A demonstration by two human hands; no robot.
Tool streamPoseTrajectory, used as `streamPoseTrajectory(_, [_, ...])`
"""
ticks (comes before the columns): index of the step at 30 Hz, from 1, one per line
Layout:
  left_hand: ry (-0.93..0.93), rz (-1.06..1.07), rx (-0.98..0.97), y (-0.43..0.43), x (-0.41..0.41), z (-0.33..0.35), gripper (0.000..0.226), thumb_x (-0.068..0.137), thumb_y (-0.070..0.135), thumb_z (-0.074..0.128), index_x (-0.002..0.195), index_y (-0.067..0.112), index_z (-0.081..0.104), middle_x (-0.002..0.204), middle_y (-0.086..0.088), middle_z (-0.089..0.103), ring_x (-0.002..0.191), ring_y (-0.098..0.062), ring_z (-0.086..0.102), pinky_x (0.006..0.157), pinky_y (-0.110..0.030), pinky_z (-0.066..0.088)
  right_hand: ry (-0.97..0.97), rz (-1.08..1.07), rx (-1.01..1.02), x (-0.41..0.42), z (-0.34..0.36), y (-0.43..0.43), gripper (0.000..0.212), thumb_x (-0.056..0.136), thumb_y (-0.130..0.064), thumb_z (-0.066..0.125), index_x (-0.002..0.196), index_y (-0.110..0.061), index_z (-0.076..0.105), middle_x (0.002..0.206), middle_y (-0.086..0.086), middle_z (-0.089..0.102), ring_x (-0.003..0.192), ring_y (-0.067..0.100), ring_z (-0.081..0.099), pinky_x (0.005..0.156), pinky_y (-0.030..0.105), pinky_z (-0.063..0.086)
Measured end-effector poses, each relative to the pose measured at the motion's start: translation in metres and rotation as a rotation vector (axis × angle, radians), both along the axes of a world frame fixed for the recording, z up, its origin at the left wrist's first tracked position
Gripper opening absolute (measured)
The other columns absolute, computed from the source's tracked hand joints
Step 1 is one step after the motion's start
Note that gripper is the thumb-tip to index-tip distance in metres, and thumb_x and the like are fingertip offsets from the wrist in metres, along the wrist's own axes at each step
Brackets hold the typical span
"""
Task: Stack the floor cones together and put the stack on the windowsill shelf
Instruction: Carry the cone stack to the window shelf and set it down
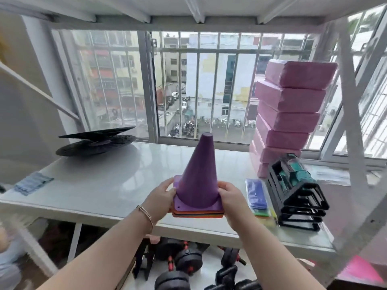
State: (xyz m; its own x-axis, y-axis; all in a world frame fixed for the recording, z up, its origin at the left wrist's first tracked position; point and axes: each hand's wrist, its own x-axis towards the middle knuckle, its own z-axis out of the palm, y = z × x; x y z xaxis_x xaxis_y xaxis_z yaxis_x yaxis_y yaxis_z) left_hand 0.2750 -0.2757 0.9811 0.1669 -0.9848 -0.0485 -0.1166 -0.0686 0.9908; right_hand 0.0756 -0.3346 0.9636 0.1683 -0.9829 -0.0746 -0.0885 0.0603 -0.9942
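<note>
**Setting the cone stack down on the shelf**

The left hand and right hand each clamp one side of the cone stack, purple cone on top, at the front edge of the windowsill shelf. Best to keep the bases level, slide it inward, and avoid the black rack to the right.

Bare forearms – thin bracelet

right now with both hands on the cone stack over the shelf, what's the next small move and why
Probably lower the cone stack straight down onto the bare shelf and let go. The left hand and right hand grip its base at the shelf's front edge, with clear surface beneath and the blue packet off to the right.
</note>
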Motion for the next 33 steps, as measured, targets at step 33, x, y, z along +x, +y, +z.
streamPoseTrajectory(33, [-0.137,-0.138,0.04,-0.235,0.059,-0.059,0.026,0.082,0.006,0.061,0.103,0.016,0.073,0.093,-0.008,0.076,0.078,-0.02,0.066,0.085,-0.04,0.055,0.11,-0.402,0.13,0.076,-0.065,-0.187,0.016,0.062,-0.014,0.05,0.068,-0.026,0.057,0.071,0.004,0.038,0.075,0.017,0.033,0.068,0.036,0.025])
